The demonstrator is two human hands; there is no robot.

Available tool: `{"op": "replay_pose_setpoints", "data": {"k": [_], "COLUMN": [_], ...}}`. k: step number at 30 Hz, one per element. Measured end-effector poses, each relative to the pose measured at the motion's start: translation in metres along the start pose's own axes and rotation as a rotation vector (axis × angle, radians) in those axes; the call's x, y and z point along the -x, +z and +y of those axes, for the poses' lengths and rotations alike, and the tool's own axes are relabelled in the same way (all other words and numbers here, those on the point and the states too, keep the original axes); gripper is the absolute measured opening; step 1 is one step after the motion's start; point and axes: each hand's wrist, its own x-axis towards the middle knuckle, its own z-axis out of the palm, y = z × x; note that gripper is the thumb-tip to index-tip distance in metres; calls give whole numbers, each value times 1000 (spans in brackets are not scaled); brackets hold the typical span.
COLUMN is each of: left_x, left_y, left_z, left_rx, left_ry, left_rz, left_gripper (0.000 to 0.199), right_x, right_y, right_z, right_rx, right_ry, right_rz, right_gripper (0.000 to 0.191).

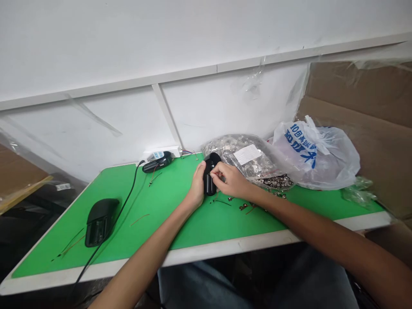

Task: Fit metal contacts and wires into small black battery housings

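Near the back middle of the green table (pixel 154 231), my left hand (pixel 197 184) grips a glossy black device (pixel 210 186) from its left side. My right hand (pixel 229 178) is at the device's right side, thumb and fingertips pinched together over its front. Whatever sits between those fingertips is too small to make out. Just below the device lie thin wires (pixel 222 202) and a few small metal parts (pixel 243 207).
A black device with an open compartment (pixel 101 221) stands at left, a black cable crossing it. Another black device (pixel 157 162) lies by a white power strip (pixel 175 151). Bags of metal parts (pixel 257 159) and a white plastic bag (pixel 318 159) sit at back right, beside cardboard (pixel 357 103).
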Motion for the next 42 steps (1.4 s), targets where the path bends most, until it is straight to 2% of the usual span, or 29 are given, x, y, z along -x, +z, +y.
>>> {"op": "replay_pose_setpoints", "data": {"k": [22, 34, 42], "left_x": [-5, 0, 0], "left_y": [-3, 3, 2], "left_z": [-7, 1, 1], "left_rx": [70, 41, 27], "left_ry": [5, -28, -14], "left_rz": [9, -4, 28], "left_gripper": [46, 47, 44], "right_x": [0, 0, 0], "right_y": [-1, -2, -2], "right_z": [0, 0, 0], "right_rx": [-15, -22, -15], "right_ry": [19, 23, 20], "right_rz": [-28, -39, -33], "right_gripper": [8, 9, 9]}}
